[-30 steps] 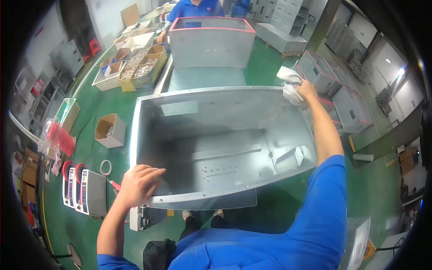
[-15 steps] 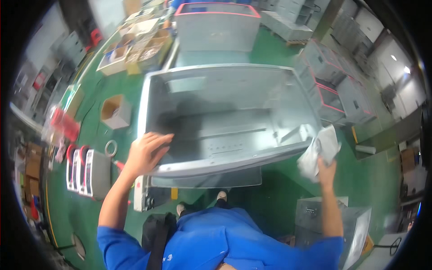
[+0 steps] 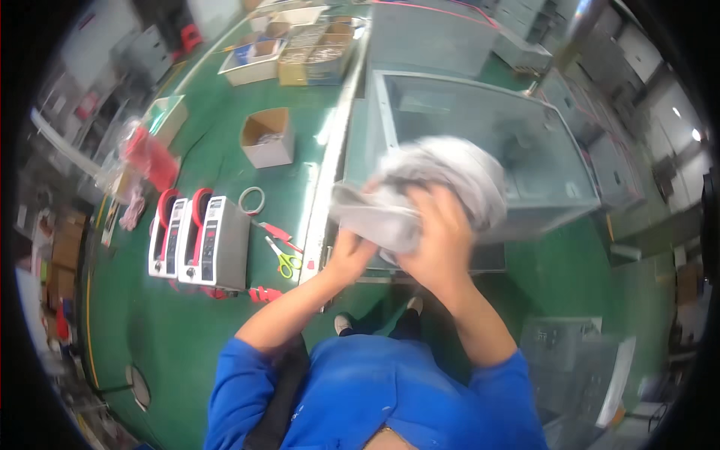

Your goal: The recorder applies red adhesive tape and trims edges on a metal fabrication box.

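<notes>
A light grey cloth [image 3: 457, 169], bunched and blurred by motion, is held between my two hands in front of my chest. My left hand [image 3: 351, 256] grips its lower left end with the fingers partly covered by folds. My right hand [image 3: 441, 236] presses its curled fingers into the middle of the bundle. Beneath and beyond the cloth stands a large grey metal cabinet [image 3: 536, 219] with its open side facing up. The cloth hides the cabinet's near left part, and neither hand is seen touching the cabinet.
Left of the cabinet, a green-topped bench holds two white tape dispensers [image 3: 225, 247], green-handled scissors [image 3: 286, 262], a tape roll [image 3: 252, 200] and an open carton [image 3: 270, 150]. Bins of small parts [image 3: 319, 64] stand farther back. Another grey cabinet [image 3: 427, 41] is behind; more metal housings are at right.
My left hand has left the cabinet's rim and now holds the cloth. My right hand has brought the cloth leftward from the cabinet's right corner. The view has swung left.
</notes>
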{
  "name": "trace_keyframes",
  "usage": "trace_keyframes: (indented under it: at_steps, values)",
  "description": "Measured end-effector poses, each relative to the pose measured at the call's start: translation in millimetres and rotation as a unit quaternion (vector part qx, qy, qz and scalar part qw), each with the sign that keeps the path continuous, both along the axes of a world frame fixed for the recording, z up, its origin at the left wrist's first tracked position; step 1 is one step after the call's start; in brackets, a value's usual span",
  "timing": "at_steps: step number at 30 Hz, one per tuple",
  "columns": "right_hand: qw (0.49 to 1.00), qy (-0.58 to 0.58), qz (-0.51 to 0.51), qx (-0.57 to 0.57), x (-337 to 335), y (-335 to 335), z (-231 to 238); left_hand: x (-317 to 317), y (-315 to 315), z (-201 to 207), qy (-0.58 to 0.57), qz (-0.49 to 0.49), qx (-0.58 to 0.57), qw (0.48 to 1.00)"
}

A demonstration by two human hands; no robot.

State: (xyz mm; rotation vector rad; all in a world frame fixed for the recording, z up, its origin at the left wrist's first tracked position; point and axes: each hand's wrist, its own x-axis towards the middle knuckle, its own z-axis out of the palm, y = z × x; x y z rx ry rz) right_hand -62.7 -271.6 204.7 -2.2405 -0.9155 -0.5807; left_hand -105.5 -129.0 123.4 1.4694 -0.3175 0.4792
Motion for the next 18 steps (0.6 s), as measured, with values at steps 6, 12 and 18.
trace_keyframes:
  at_steps: [6, 12, 18]
  values:
    - [0.998, -0.063, 0.022, -0.009, 26, -5, -10, -68, 57, -5, 0.155, 0.084, -0.044, 0.983]
    - [0.974, -0.115, -0.195, -0.023, 78, -141, -20, -153, 107, -55, 0.260, 0.186, -0.074, 0.945]
    - [0.932, -0.017, -0.342, 0.115, 140, -219, 22, -213, 121, -105, 0.374, 0.231, -0.114, 0.891]
